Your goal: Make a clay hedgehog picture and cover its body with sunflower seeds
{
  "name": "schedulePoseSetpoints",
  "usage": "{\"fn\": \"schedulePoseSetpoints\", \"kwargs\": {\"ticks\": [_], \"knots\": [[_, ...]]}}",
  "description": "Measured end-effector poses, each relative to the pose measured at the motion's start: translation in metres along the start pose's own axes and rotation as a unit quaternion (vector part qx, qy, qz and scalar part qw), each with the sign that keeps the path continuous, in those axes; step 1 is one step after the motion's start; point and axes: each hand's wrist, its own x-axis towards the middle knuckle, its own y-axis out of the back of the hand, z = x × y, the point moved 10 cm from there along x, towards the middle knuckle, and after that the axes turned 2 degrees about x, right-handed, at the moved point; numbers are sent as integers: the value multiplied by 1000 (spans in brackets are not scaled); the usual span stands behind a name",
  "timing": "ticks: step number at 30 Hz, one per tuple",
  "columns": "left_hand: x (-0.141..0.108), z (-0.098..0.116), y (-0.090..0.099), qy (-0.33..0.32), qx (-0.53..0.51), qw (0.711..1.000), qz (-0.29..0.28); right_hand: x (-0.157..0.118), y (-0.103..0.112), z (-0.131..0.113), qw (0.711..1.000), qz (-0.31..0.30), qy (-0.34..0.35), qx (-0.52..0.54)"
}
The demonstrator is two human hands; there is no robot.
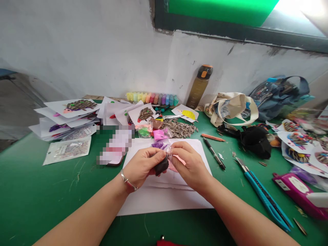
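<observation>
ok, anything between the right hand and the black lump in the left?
Yes: clear plastic, pinched by the right hand, between it and the black lump in the left hand. Can't tell if it wraps the lump.

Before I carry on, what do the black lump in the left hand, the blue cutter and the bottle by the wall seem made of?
Black lump: perhaps soft modelling clay; dull, irregularly shaped.
Blue cutter: evenly coloured, smooth handle, likely plastic; greyish blade, likely metal.
Bottle: probably tinted plastic, though glass is possible; translucent body.
</observation>
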Motion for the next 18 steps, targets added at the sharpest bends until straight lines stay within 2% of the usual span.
{"fn": "schedulePoseSetpoints", "kwargs": {"ticks": [6,18], "knots": [[1,-4,-5,13,-15,1000,-20,1,3,-4,1000,8,19,-17],[1,-6,-2,23,-10,1000,-8,1,-2,-2,999,-30,14,-5]]}}
